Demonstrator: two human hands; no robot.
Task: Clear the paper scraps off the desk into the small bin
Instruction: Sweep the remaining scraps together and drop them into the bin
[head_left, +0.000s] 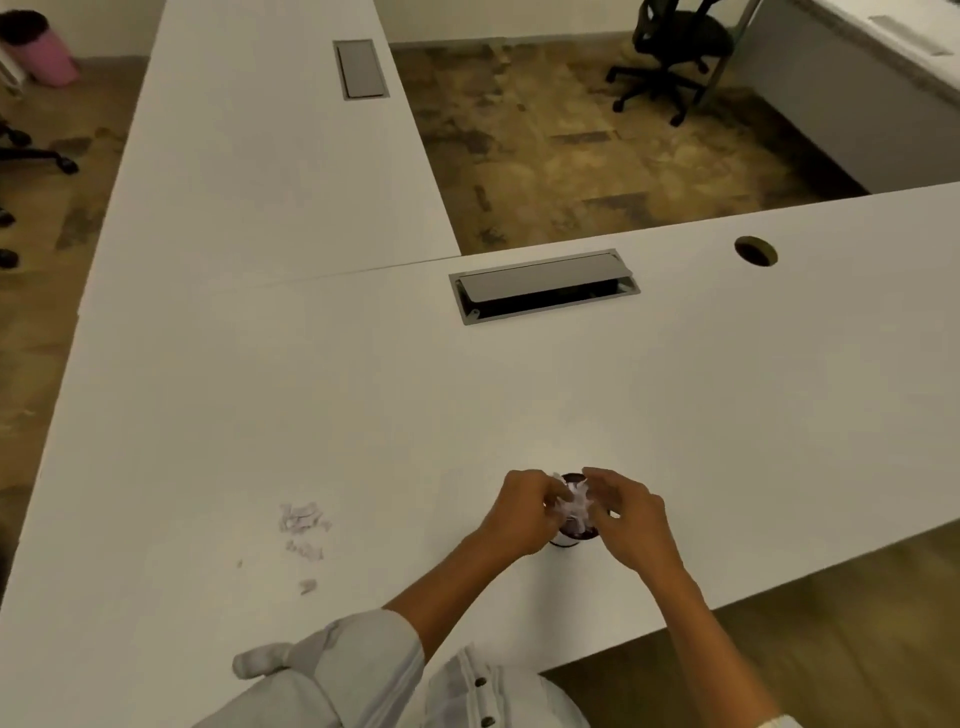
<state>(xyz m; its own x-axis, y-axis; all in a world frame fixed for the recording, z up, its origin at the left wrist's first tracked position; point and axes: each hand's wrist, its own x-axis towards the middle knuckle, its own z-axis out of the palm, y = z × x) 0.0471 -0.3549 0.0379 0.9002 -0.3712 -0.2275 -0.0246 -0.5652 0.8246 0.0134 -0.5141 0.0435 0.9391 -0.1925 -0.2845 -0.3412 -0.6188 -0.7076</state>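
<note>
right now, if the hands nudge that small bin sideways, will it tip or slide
The small bin looks narrow and taller than its base, so it probably tips readily. It seems light, holding only paper scraps, so it may skid on the smooth white desk. Both hands bracket it, which should steady it.

White L-shaped tabletop (311, 395) w/ two grey cable hatches: near one (544, 286) lid propped open, far one (360, 68) shut. Round grommet hole (756, 251) at right. Worn, stained brown floor (561, 150). Black office chair (670, 57) top right, beside 2nd white desk (883, 78). Pink bin (44, 49) far left. Dim, warm light.
</note>
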